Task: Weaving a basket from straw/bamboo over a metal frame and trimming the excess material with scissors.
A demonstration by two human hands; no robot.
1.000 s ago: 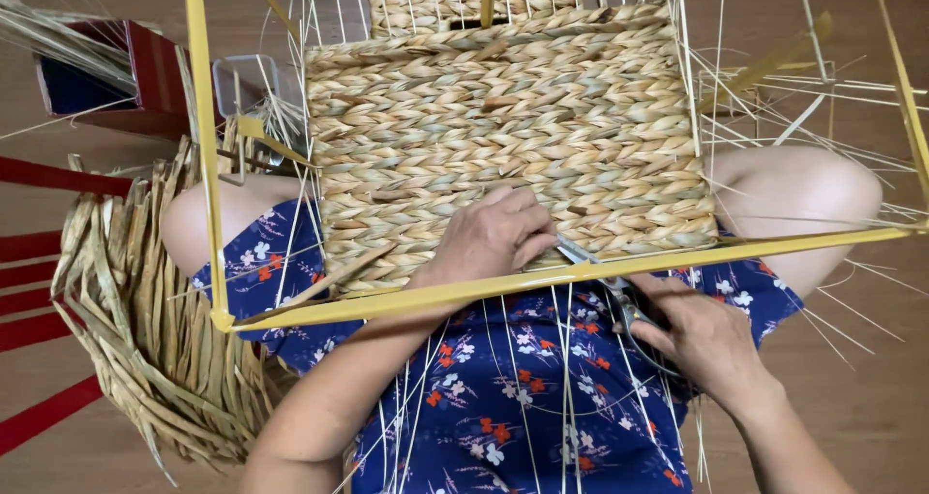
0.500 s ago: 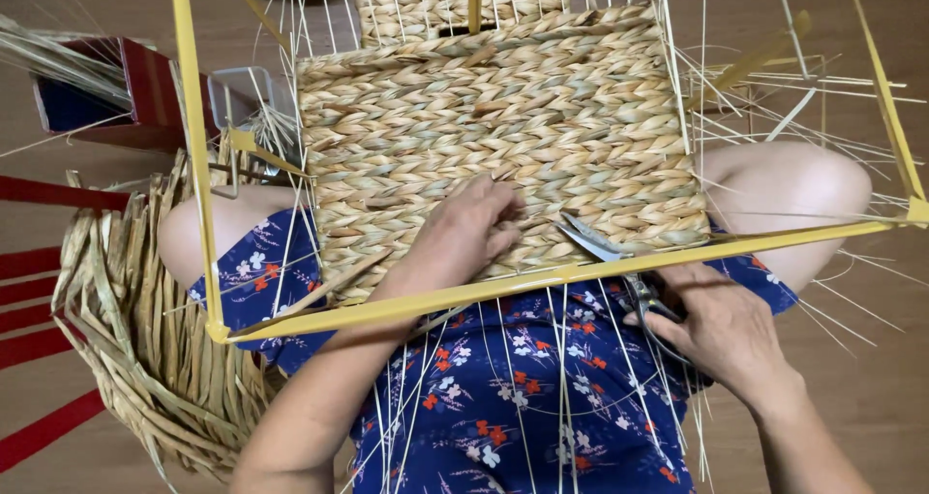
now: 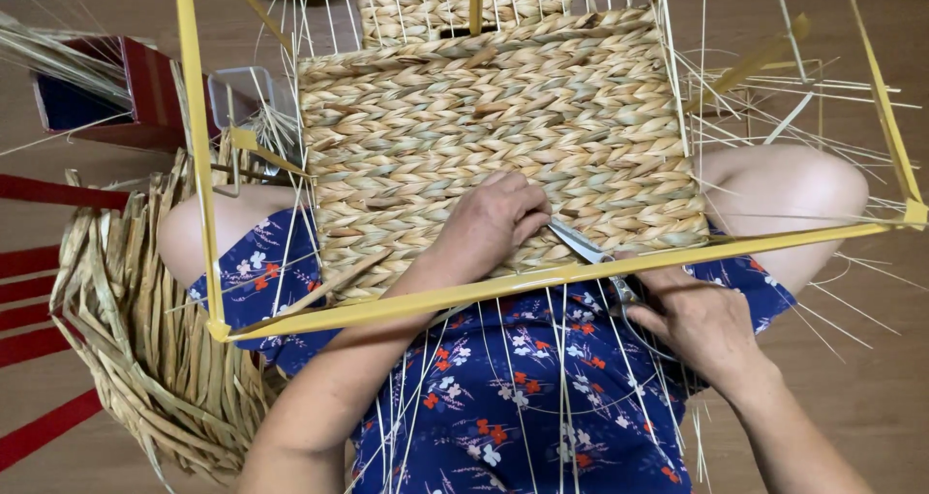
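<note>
A woven straw panel fills a yellow metal frame resting over my lap. My left hand lies flat on the lower part of the weave, fingers together, pressing near its bottom edge. My right hand sits below the yellow bar and grips a pair of scissors, whose blades point up-left to the weave just beside my left fingertips. Thin pale wires run from the bar down over my blue floral dress.
A bundle of dried flat straw lies on the floor at my left. A red box and a small clear container stand at the upper left. Loose stiff strands stick out at the right, above my knee.
The view has shifted slightly. My left hand stays on the weave. The scissors' tips have edged closer to my left fingertips.
</note>
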